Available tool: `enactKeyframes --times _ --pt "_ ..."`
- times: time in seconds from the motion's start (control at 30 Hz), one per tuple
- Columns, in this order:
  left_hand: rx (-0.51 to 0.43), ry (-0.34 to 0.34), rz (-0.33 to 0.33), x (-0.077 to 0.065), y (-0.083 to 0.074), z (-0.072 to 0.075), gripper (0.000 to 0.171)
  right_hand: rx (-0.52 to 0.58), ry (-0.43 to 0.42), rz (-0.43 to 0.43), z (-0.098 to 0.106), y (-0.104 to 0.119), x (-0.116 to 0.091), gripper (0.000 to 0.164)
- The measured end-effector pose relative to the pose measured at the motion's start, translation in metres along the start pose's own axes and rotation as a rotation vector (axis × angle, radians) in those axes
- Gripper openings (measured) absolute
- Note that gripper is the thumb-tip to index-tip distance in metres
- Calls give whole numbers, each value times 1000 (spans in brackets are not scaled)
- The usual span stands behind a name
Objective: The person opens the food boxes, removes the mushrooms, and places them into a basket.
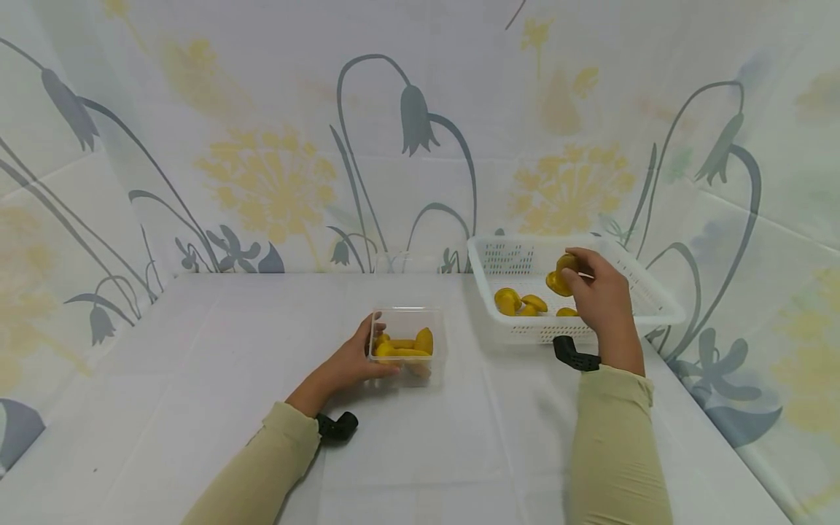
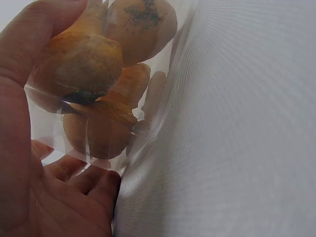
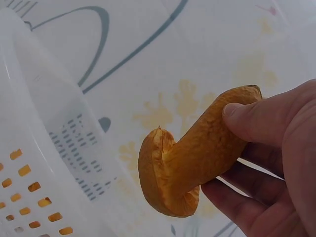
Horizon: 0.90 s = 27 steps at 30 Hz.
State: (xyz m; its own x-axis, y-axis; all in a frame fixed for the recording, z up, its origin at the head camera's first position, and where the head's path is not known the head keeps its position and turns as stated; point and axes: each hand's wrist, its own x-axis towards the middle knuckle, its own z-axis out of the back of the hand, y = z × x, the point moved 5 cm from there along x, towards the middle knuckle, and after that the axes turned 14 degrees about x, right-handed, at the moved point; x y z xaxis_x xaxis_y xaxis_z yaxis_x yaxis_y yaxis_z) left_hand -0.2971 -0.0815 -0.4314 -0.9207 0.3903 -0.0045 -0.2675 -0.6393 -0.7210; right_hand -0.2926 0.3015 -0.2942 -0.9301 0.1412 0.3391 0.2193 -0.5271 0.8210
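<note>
My right hand [image 1: 600,295] pinches a yellow mushroom [image 3: 202,145] by its stem between thumb and fingers, above the white basket. Its cap points away from the palm in the right wrist view. On the table, my left hand [image 1: 348,359] grips the left side of a clear plastic box [image 1: 437,372], thumb in front and fingers behind. Inside that box lie several yellow mushrooms [image 1: 402,352]; the left wrist view shows dark specks on some mushrooms [image 2: 81,69] through the wall. More mushrooms [image 1: 508,300] lie in the basket near its front side.
The white perforated basket [image 1: 525,335] stands at the back right, close to the patterned cloth backdrop [image 1: 302,95]. White cloth covers the table [image 1: 216,350]. Behind the box is a faint clear edge [image 1: 407,255], too dim to identify. Each wrist wears a black camera [image 1: 337,429].
</note>
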Motion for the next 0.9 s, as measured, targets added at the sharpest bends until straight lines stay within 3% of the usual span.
enactKeyframes --times 0.9 --pt "-4 10 6 -1 -1 0 111 14 -173 -84 20 -37 4 44"
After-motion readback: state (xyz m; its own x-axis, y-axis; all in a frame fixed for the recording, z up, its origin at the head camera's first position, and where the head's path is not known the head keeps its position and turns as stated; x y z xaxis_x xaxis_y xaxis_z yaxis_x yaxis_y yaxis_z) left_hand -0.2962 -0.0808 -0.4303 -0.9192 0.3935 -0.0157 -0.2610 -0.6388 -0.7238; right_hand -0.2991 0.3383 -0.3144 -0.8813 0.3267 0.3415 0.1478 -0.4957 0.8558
